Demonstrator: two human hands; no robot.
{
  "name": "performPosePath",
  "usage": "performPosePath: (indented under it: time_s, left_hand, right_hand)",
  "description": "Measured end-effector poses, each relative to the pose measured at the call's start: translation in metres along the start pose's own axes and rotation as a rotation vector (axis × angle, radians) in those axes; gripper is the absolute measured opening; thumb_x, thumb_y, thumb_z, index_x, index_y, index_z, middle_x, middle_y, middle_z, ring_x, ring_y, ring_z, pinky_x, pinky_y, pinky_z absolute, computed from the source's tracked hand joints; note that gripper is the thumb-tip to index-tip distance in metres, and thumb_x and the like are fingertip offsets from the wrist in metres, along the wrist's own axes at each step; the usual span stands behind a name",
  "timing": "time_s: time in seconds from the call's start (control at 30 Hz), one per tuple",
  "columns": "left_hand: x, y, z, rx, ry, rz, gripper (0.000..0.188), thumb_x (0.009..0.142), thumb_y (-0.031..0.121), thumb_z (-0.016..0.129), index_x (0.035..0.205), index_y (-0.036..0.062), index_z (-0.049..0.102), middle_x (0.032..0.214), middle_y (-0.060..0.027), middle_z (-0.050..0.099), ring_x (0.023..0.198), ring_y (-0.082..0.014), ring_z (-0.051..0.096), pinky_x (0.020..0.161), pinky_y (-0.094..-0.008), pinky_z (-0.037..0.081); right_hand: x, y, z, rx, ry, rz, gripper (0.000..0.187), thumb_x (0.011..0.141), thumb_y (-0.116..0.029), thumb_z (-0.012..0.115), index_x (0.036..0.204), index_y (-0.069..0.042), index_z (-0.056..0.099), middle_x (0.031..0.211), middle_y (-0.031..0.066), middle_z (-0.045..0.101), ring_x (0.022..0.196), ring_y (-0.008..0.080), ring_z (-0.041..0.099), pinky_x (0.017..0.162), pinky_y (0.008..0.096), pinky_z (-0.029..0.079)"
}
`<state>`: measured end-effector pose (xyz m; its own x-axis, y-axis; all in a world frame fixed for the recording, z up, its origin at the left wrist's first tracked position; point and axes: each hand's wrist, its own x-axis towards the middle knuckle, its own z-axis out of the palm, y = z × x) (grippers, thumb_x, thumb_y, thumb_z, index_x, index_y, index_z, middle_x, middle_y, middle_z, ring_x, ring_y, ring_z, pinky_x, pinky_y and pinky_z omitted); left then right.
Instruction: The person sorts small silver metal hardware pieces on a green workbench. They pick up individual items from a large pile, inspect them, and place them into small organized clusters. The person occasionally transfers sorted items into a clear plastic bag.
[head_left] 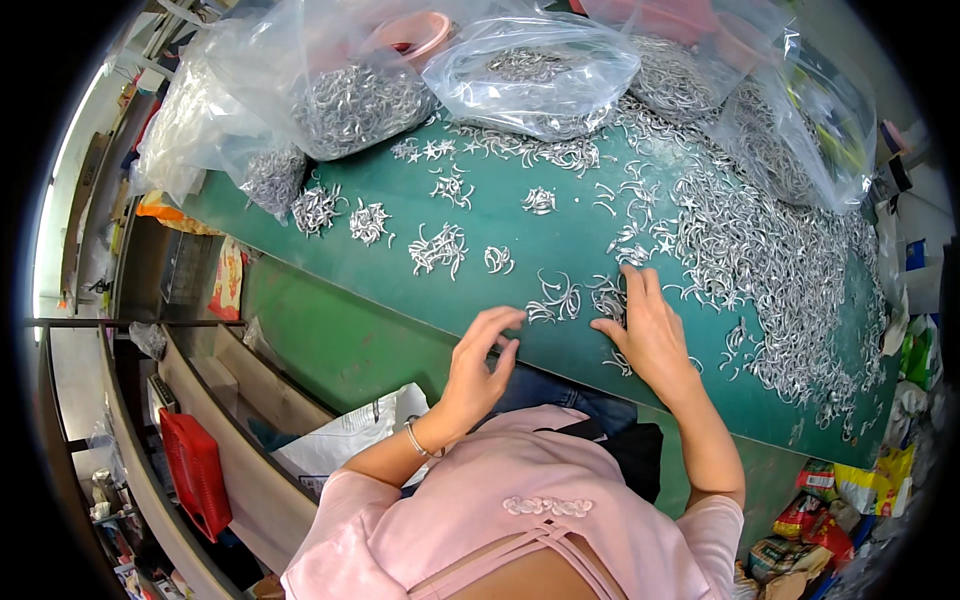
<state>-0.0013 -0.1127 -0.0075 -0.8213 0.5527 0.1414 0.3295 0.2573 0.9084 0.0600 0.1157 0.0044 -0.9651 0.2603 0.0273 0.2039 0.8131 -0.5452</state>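
Small curved silvery metal pieces, some shaped like crescents, lie on a green tabletop (pixel 560 240). My left hand (pixel 482 362) is at the table's near edge, fingers curved and thumb apart, with nothing visible in it. Its fingertips are beside a loose cluster of crescent pieces (pixel 556 299). My right hand (pixel 652 335) lies low over the table, fingers stretched out and thumb spread. Between its thumb and forefinger is another small cluster (pixel 608 298), partly hidden by the hand. Whether the fingers touch those pieces I cannot tell. A wide heap of the same pieces (pixel 770 260) spreads to the right.
Several small piles (pixel 438 250) sit left of my hands. Clear plastic bags of pieces (pixel 360 105) line the far side, with a pink bowl (pixel 425 38) among them. A red plastic basket (pixel 192 475) stands at lower left; colourful packets (pixel 815 520) lie at lower right.
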Motion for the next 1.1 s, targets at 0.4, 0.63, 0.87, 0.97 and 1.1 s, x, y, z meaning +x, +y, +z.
performPosePath:
  time_s: [0.4, 0.63, 0.87, 0.97, 1.1]
  left_hand:
    - [-0.027, -0.015, 0.015, -0.691, -0.722, -0.472, 0.029, 0.1, 0.004, 0.053, 0.129, -0.0002, 0.058, 0.106, -0.0067, 0.065, 0.086, -0.0087, 0.058, 0.072, -0.0242, 0.049]
    - [-0.021, -0.015, 0.017, -0.796, -0.693, -0.482, 0.028, 0.1, 0.005, 0.054, 0.126, -0.0026, 0.06, 0.102, -0.0069, 0.065, 0.084, -0.0101, 0.058, 0.073, -0.024, 0.049]
    - [-0.014, -0.002, 0.014, -0.854, -0.701, -0.462, 0.027, 0.1, 0.005, 0.053, 0.124, -0.0039, 0.06, 0.099, -0.0081, 0.066, 0.084, -0.011, 0.06, 0.075, -0.025, 0.05]
    - [-0.011, -0.004, 0.017, -0.904, -0.695, -0.489, 0.028, 0.099, 0.006, 0.054, 0.125, -0.0037, 0.06, 0.102, -0.0089, 0.066, 0.086, -0.0123, 0.061, 0.076, -0.0266, 0.052]
    - [-0.003, 0.001, 0.019, -0.94, -0.663, -0.515, 0.027, 0.1, 0.006, 0.054, 0.125, -0.003, 0.061, 0.104, -0.0108, 0.066, 0.089, -0.0136, 0.062, 0.077, -0.0281, 0.054]
  right_hand:
    - [0.008, 0.01, 0.016, -0.349, -0.005, -0.218, 0.036, 0.087, -0.022, 0.069, 0.115, -0.003, 0.055, 0.098, 0.0134, 0.049, 0.083, 0.0277, 0.064, 0.06, 0.0377, 0.057]
    - [0.018, 0.002, 0.019, -0.505, -0.117, -0.142, 0.018, 0.087, -0.011, 0.06, 0.1, -0.002, 0.051, 0.096, 0.0136, 0.053, 0.076, 0.0288, 0.068, 0.06, 0.0384, 0.059]
    - [0.018, -0.001, 0.012, -0.52, -0.18, -0.132, 0.018, 0.085, -0.002, 0.058, 0.099, -0.001, 0.047, 0.097, 0.0177, 0.054, 0.078, 0.0327, 0.069, 0.06, 0.0416, 0.059]
    - [0.022, 0.006, 0.01, -0.437, -0.167, -0.122, 0.019, 0.085, -0.003, 0.058, 0.099, 0.0, 0.046, 0.095, 0.0212, 0.055, 0.08, 0.0352, 0.069, 0.058, 0.0441, 0.058]
    - [0.026, 0.017, -0.004, -0.275, -0.232, -0.105, 0.017, 0.089, -0.004, 0.055, 0.101, 0.002, 0.045, 0.1, 0.025, 0.056, 0.084, 0.0417, 0.067, 0.065, 0.0495, 0.055]
